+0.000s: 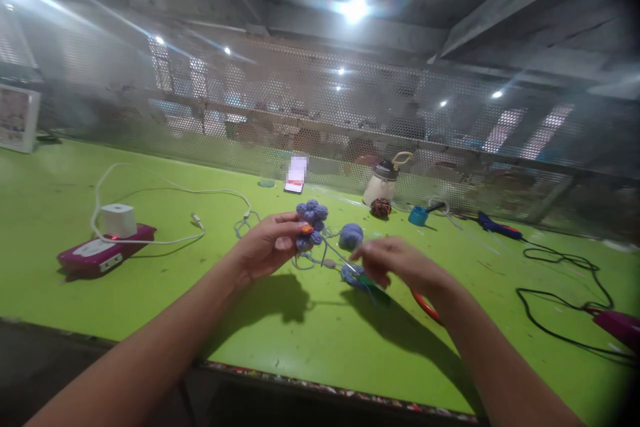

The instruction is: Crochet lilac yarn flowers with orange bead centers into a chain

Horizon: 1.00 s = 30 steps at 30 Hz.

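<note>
Purple crocheted flowers [312,213] with an orange spot are pinched between the thumb and fingers of my left hand [270,243], above the green table [260,340]. To their right, my right hand [393,260] is closed and partly blurred, with a thin metal hook [349,265] with a green handle at its fingers. Yarn runs from the flowers toward the hook. A ball of purple yarn [351,236] sits between my hands, and a smaller purple piece [353,274] lies below it. Orange scissor handles [425,307] show partly behind my right wrist.
On the left are a maroon power strip [107,250] with a white charger [119,220] and cable. Farther back stand a lit phone [296,174], a bottle [381,181], a dark yarn ball [381,208] and blue tape [418,215]. A blue glue gun [499,225] and black cord lie right.
</note>
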Each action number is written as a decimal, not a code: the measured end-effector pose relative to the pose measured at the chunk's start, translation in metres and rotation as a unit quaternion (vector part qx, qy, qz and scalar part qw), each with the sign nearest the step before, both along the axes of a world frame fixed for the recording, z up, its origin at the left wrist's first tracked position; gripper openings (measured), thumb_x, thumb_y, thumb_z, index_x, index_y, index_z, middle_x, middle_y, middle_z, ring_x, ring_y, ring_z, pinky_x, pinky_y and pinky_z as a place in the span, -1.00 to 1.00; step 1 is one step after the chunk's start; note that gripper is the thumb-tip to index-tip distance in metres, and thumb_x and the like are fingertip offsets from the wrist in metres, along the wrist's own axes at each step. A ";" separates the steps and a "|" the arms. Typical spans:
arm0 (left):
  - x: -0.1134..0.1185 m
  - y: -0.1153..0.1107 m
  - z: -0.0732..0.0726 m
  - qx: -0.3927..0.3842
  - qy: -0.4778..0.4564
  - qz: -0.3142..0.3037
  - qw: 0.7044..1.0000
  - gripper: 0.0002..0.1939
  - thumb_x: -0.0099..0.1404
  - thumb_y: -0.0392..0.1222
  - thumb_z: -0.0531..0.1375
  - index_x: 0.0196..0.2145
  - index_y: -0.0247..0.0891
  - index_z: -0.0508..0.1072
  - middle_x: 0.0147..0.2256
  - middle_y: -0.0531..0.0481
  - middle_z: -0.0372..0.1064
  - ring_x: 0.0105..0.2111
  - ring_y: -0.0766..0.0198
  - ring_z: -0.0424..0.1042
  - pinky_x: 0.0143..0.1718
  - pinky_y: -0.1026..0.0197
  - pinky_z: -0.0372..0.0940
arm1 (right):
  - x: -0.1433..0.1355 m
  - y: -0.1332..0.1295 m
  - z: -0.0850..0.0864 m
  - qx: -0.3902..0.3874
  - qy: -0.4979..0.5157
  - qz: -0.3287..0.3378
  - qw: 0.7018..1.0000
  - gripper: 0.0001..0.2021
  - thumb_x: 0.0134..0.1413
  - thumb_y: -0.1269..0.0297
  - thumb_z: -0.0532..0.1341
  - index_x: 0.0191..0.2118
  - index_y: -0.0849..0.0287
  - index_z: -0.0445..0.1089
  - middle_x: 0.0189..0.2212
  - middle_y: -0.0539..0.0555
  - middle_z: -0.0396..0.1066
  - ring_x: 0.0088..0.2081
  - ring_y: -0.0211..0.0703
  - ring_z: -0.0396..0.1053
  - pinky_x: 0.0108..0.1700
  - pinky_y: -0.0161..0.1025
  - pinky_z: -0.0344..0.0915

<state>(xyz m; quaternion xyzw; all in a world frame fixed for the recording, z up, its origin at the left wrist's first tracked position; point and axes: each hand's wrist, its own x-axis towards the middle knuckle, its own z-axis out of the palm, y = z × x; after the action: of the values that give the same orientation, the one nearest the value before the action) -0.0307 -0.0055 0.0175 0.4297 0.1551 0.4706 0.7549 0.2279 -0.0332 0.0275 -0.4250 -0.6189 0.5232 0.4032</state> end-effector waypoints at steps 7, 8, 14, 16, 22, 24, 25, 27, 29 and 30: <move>0.006 -0.008 0.000 0.007 0.036 -0.003 0.999 -0.76 -0.02 -0.41 0.40 -0.32 -0.46 0.59 -0.37 -0.13 0.50 -0.38 0.35 0.42 -0.28 0.32 0.31 | -0.011 -0.020 0.042 0.188 -0.271 -0.033 0.943 -0.69 0.03 0.20 0.29 -0.09 0.17 0.54 -0.37 0.10 0.54 -0.43 -0.21 0.39 -0.32 -0.21 0.32; 0.007 -0.009 0.000 0.004 0.040 -0.004 0.999 -0.77 -0.03 -0.40 0.41 -0.33 -0.46 0.59 -0.37 -0.13 0.50 -0.38 0.36 0.42 -0.29 0.32 0.29 | -0.013 -0.019 0.046 0.201 -0.238 -0.084 0.946 -0.67 0.04 0.20 0.28 -0.07 0.19 0.52 -0.43 0.07 0.52 -0.52 -0.27 0.32 -0.42 -0.25 0.28; 0.011 -0.014 -0.002 0.010 0.071 -0.024 0.997 -0.84 -0.01 -0.39 0.39 -0.39 -0.44 0.60 -0.40 -0.10 0.48 -0.44 0.39 0.37 -0.32 0.29 0.23 | -0.037 -0.014 0.039 0.270 -0.184 -0.120 0.938 -0.72 0.08 0.12 0.25 -0.20 0.22 0.55 -0.42 0.09 0.50 -0.49 -0.27 0.32 -0.44 -0.28 0.25; 0.012 -0.015 -0.001 0.014 0.070 -0.024 0.997 -0.82 0.00 -0.39 0.39 -0.36 -0.43 0.61 -0.40 -0.10 0.48 -0.43 0.38 0.36 -0.32 0.28 0.22 | -0.035 -0.009 0.030 0.277 -0.263 -0.069 0.922 -0.74 0.12 0.11 0.22 -0.26 0.19 0.56 -0.43 0.08 0.49 -0.45 -0.23 0.35 -0.41 -0.26 0.26; 0.009 -0.018 0.001 0.015 0.086 -0.021 0.996 -0.78 0.01 -0.38 0.39 -0.31 -0.38 0.62 -0.41 -0.07 0.48 -0.44 0.39 0.35 -0.35 0.30 0.21 | -0.011 0.004 0.016 0.342 -0.365 -0.280 0.820 -0.60 0.10 0.15 0.23 -0.70 0.18 0.30 -0.51 0.16 0.42 -0.46 -0.13 0.32 -0.37 -0.15 0.22; 0.009 -0.017 0.000 0.018 0.110 -0.025 0.993 -0.80 0.04 -0.36 0.38 -0.30 -0.36 0.62 -0.43 -0.05 0.47 -0.46 0.40 0.33 -0.35 0.30 0.20 | -0.017 0.000 0.017 0.341 -0.271 -0.265 0.860 -0.65 0.13 0.16 0.22 -0.62 0.19 0.36 -0.44 0.15 0.46 -0.40 -0.14 0.36 -0.32 -0.17 0.26; 0.009 -0.017 -0.001 0.025 0.126 -0.025 0.991 -0.81 0.06 -0.34 0.37 -0.29 -0.35 0.62 -0.43 -0.04 0.47 -0.46 0.39 0.33 -0.35 0.29 0.20 | -0.023 -0.002 0.018 0.308 -0.212 -0.212 0.903 -0.72 0.13 0.15 0.24 -0.51 0.19 0.44 -0.38 0.14 0.49 -0.35 -0.14 0.39 -0.29 -0.18 0.28; 0.010 -0.016 -0.003 0.051 0.158 -0.021 0.986 -0.81 0.10 -0.32 0.35 -0.27 -0.32 0.62 -0.43 -0.03 0.47 -0.45 0.38 0.33 -0.35 0.28 0.20 | -0.037 -0.007 0.016 0.196 -0.115 -0.086 0.970 -0.73 0.17 0.08 0.21 -0.26 0.18 0.52 -0.31 0.12 0.51 -0.30 -0.16 0.41 -0.26 -0.20 0.31; 0.011 -0.017 -0.003 0.080 0.192 -0.012 0.978 -0.83 0.12 -0.30 0.33 -0.27 -0.30 0.61 -0.42 -0.02 0.47 -0.43 0.35 0.34 -0.34 0.27 0.21 | -0.049 -0.011 0.011 0.096 -0.039 -0.018 0.994 -0.69 0.19 0.05 0.20 -0.16 0.16 0.53 -0.31 0.10 0.51 -0.29 -0.19 0.41 -0.22 -0.20 0.32; 0.011 -0.018 -0.003 0.092 0.208 -0.006 0.974 -0.85 0.13 -0.29 0.32 -0.29 -0.29 0.61 -0.42 -0.02 0.47 -0.43 0.34 0.34 -0.35 0.26 0.21 | -0.053 -0.011 0.008 0.059 -0.004 -0.004 0.998 -0.70 0.17 0.06 0.22 -0.16 0.15 0.53 -0.31 0.09 0.51 -0.29 -0.21 0.41 -0.19 -0.20 0.31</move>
<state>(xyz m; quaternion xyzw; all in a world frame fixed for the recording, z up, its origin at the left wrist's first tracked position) -0.0192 -0.0232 0.0150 0.5866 0.2621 0.3783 0.6664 0.1750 -0.0447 0.0355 -0.4054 -0.6484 0.4823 0.4273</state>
